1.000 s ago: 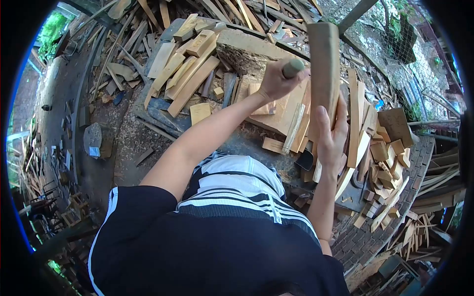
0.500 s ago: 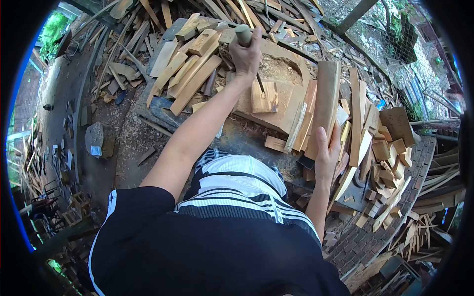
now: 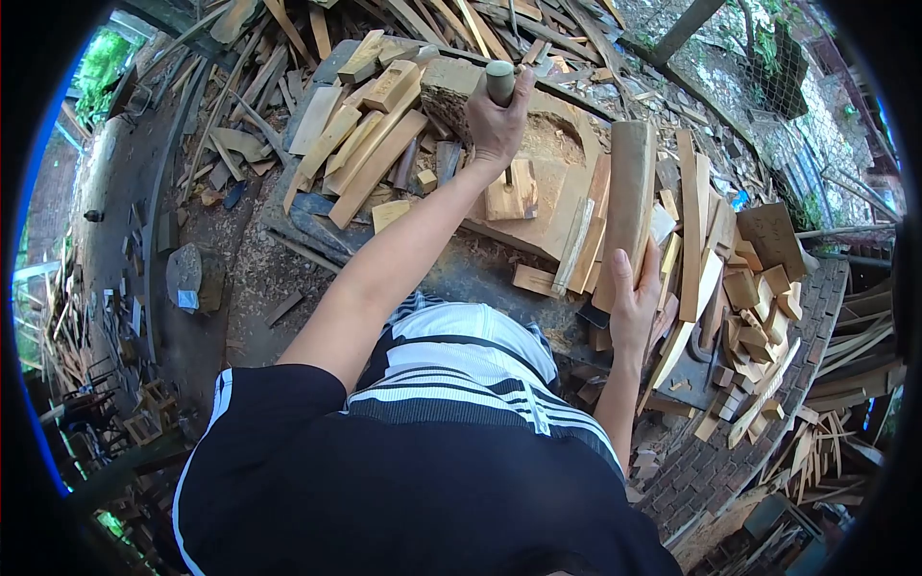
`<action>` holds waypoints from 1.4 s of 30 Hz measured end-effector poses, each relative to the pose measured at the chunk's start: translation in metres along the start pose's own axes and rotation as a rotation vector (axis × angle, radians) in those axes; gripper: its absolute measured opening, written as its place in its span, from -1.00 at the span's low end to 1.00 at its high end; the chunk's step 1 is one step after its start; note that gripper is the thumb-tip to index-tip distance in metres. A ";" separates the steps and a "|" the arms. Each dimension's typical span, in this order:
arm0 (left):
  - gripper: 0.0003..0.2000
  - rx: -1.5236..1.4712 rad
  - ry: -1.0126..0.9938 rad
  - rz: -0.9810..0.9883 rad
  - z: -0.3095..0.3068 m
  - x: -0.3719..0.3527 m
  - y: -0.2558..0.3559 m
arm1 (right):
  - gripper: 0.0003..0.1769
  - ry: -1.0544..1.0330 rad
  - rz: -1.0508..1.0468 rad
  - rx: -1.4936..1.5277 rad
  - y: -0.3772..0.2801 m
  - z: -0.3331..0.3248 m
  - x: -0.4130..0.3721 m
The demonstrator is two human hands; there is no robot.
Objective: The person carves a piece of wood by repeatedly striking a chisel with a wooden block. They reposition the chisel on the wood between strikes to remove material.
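Observation:
A chisel [image 3: 499, 81] with a pale round handle stands roughly upright in my left hand [image 3: 497, 122], fingers closed round it. Below the wrist, the chisel's blade meets a small light wood block [image 3: 512, 197], and my forearm partly covers this contact. The block lies on a thick, hollowed wooden slab [image 3: 552, 173] strewn with chips. On the right, my right hand [image 3: 634, 302] is wrapped round the lower end of a long, thick piece of wood [image 3: 632, 187], which points away from me.
Long wood strips [image 3: 379, 168] lie left of the slab. More strips [image 3: 690, 226] and a heap of small blocks [image 3: 754, 312] are to the right. A stump [image 3: 196, 276] stands on the ground at the left. Scrap wood is piled behind the bench.
My left hand and the chisel have moved to the right and slightly down. The chisel's blade shows less now. My right hand has barely moved.

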State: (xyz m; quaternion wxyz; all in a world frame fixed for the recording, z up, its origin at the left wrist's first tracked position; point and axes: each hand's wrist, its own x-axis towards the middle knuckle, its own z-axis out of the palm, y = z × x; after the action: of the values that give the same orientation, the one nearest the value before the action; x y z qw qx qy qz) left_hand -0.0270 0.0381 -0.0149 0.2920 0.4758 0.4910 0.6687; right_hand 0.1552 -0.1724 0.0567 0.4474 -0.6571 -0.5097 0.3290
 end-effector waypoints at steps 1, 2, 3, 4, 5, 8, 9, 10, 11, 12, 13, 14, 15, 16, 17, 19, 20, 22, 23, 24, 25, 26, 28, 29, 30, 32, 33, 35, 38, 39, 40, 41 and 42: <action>-0.60 0.022 0.012 0.059 0.001 -0.001 0.005 | -0.34 -0.001 0.000 0.001 0.000 0.001 0.001; -0.60 0.044 0.023 0.117 0.002 -0.003 0.010 | -0.33 -0.004 0.005 -0.010 -0.001 0.001 0.001; -0.60 0.045 0.023 0.117 0.004 -0.005 0.014 | -0.32 -0.006 0.010 -0.021 -0.002 0.002 0.002; -0.61 0.058 0.020 0.148 0.006 -0.007 0.018 | -0.32 -0.006 0.011 -0.020 -0.003 0.003 0.004; -0.62 0.071 0.017 0.179 0.008 -0.009 0.021 | -0.32 -0.011 -0.009 -0.010 -0.005 0.004 0.006; -0.64 0.019 -0.147 0.147 0.014 -0.020 0.029 | -0.34 -0.009 -0.031 0.067 -0.022 0.004 0.018; -0.65 0.025 -0.218 0.110 0.017 -0.026 0.028 | -0.35 -0.006 -0.037 0.134 -0.033 0.003 0.024; -0.65 0.025 -0.224 0.111 0.018 -0.030 0.030 | -0.36 0.033 -0.093 0.118 -0.054 0.003 0.028; -0.66 0.063 -0.269 0.168 0.020 -0.034 0.031 | -0.34 0.079 -0.167 0.136 -0.063 0.004 0.034; -0.66 0.100 -0.312 0.227 0.022 -0.036 0.032 | -0.32 0.125 -0.243 0.154 -0.069 0.006 0.041; -0.70 0.097 -0.330 0.215 0.024 -0.039 0.032 | -0.32 0.132 -0.245 0.156 -0.075 0.010 0.046; -0.70 0.095 -0.334 0.219 0.023 -0.040 0.031 | -0.30 0.131 -0.274 0.150 -0.080 0.014 0.050; -0.70 0.094 -0.345 0.233 0.023 -0.041 0.032 | -0.28 0.132 -0.303 0.144 -0.083 0.017 0.055; -0.69 0.092 -0.356 0.247 0.023 -0.042 0.033 | -0.25 0.068 -0.289 -0.013 -0.069 0.020 0.064; -0.71 0.026 -0.371 0.266 0.020 -0.042 0.033 | -0.26 0.004 -0.301 -0.227 -0.060 0.021 0.072; -0.71 0.002 -0.379 0.235 0.019 -0.043 0.029 | -0.25 -0.139 -0.231 -0.365 -0.071 0.017 0.077; -0.72 -0.016 -0.376 0.208 0.019 -0.041 0.026 | -0.25 -0.140 -0.238 -0.366 -0.077 0.018 0.078; -0.71 0.071 -0.372 0.180 0.014 -0.042 0.033 | -0.26 -0.010 -0.357 -0.004 -0.080 0.021 0.075; -0.71 0.065 -0.369 0.181 0.014 -0.043 0.036 | -0.28 0.107 -0.499 0.017 -0.078 0.025 0.079; -0.71 0.058 -0.368 0.186 0.013 -0.043 0.039 | -0.28 0.104 -0.495 0.017 -0.078 0.027 0.077; -0.74 0.023 -0.344 0.234 0.013 -0.044 0.037 | -0.28 -0.020 -0.346 -0.150 -0.078 0.028 0.076; -0.74 0.017 -0.352 0.238 0.012 -0.045 0.034 | -0.28 -0.134 -0.193 -0.315 -0.078 0.027 0.074; -0.75 0.001 -0.365 0.222 0.013 -0.042 0.026 | -0.29 -0.093 -0.276 -0.264 -0.064 0.026 0.079; -0.77 0.031 -0.337 0.255 0.014 -0.039 0.022 | -0.29 -0.088 -0.275 -0.207 -0.060 0.025 0.080; -0.77 0.032 -0.336 0.252 0.011 -0.036 0.021 | -0.30 -0.091 -0.266 -0.148 -0.057 0.026 0.077; -0.77 0.076 -0.141 0.180 0.007 -0.019 0.017 | -0.31 -0.053 -0.240 -0.159 -0.043 0.026 0.069; -0.78 0.029 -0.082 0.019 0.002 -0.006 0.003 | -0.30 -0.038 -0.222 -0.051 -0.029 0.027 0.066; -0.73 -0.146 0.007 -0.175 -0.018 0.010 -0.002 | -0.33 -0.039 -0.074 0.092 -0.026 0.023 0.050; -0.76 -0.412 0.054 -0.283 -0.043 0.020 0.004 | -0.35 -0.012 -0.064 0.059 0.007 0.014 0.034; -0.76 -0.408 0.054 -0.285 -0.049 0.019 0.004 | -0.37 -0.017 -0.011 0.080 0.009 0.011 0.027; -0.79 -0.482 0.025 -0.291 -0.055 0.017 0.005 | -0.37 -0.022 -0.009 0.082 0.015 0.007 0.023; -0.82 -0.558 -0.003 -0.295 -0.058 0.014 0.006 | -0.36 -0.010 0.018 0.084 0.023 0.005 0.019; -0.82 -0.557 -0.001 -0.295 -0.059 0.010 0.011 | -0.36 0.004 0.043 0.086 0.027 0.004 0.017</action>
State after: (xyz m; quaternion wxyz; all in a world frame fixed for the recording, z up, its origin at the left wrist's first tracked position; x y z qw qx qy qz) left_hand -0.0847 0.0204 -0.0054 0.5052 0.3013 0.3526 0.7278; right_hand 0.1668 -0.1574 0.0304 0.4689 -0.6488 -0.4800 0.3590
